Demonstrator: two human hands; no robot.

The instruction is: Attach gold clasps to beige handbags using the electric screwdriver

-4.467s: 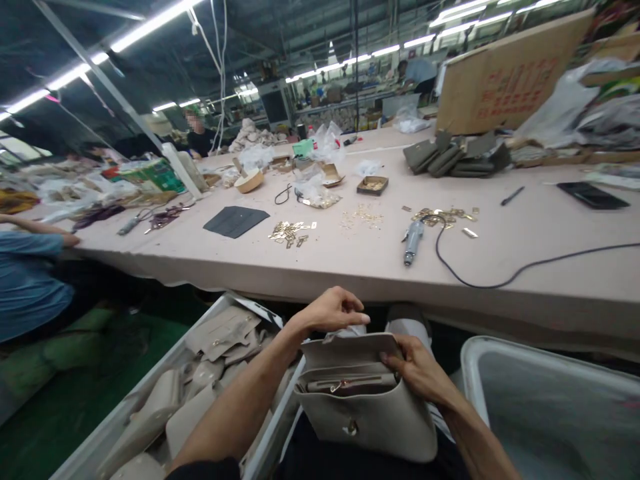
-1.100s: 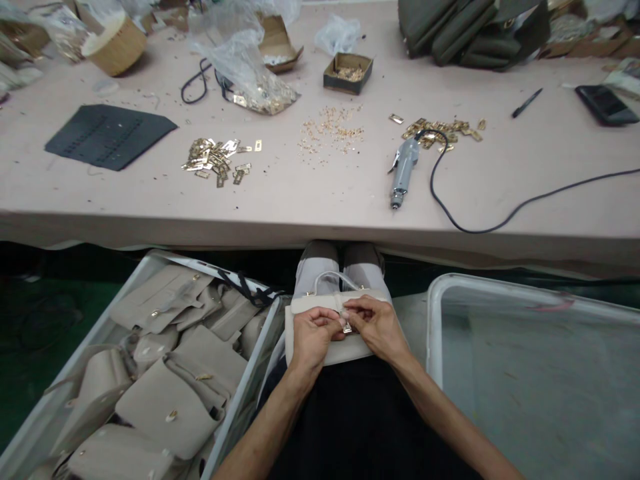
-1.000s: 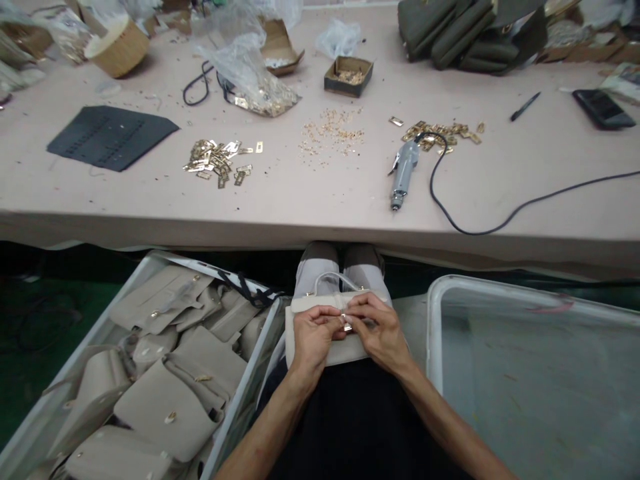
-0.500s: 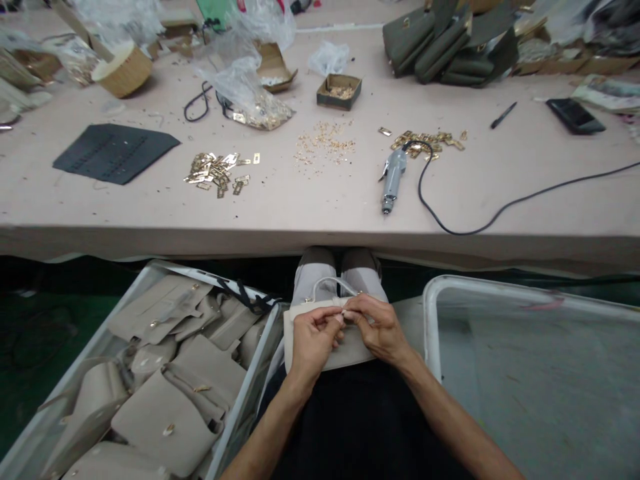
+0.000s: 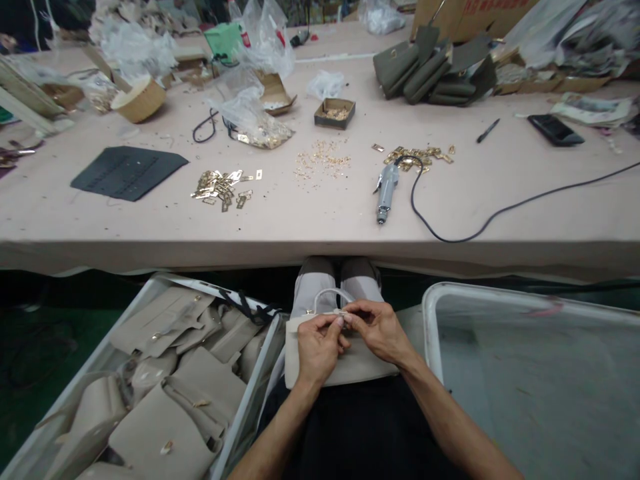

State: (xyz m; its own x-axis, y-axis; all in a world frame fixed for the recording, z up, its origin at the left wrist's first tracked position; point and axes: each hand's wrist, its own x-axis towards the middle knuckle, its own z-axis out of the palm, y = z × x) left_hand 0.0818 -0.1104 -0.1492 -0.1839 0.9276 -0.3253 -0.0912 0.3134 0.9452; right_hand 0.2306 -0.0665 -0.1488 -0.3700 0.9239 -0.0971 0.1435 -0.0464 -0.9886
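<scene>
A beige handbag [image 5: 357, 367] lies across my lap, its thin handle [image 5: 333, 291] standing up toward the table. Both hands meet over the bag's upper edge. My left hand [image 5: 319, 350] is closed, thumb and forefinger pinched together. Against those fingertips, my right hand [image 5: 381, 333] pinches too, from the other side. What sits between the fingertips is too small and covered to make out. On the table ahead lie a grey electric screwdriver [image 5: 387, 192], a pile of gold metal plates [image 5: 223, 188] and scattered tiny gold pieces [image 5: 323, 160].
To my left a white bin [image 5: 257, 383] holds several beige bags. Another white bin [image 5: 431, 333] stands on the right. The table [image 5: 310, 220] carries a dark sheet [image 5: 131, 173], a small box [image 5: 335, 113], dark green bags [image 5: 434, 67], a phone [image 5: 556, 129] and a black cable [image 5: 493, 219].
The camera view has tilted up slightly, so the table sits lower in the picture. My hands stay pinched together over the bag, with the fingers shifted a little.
</scene>
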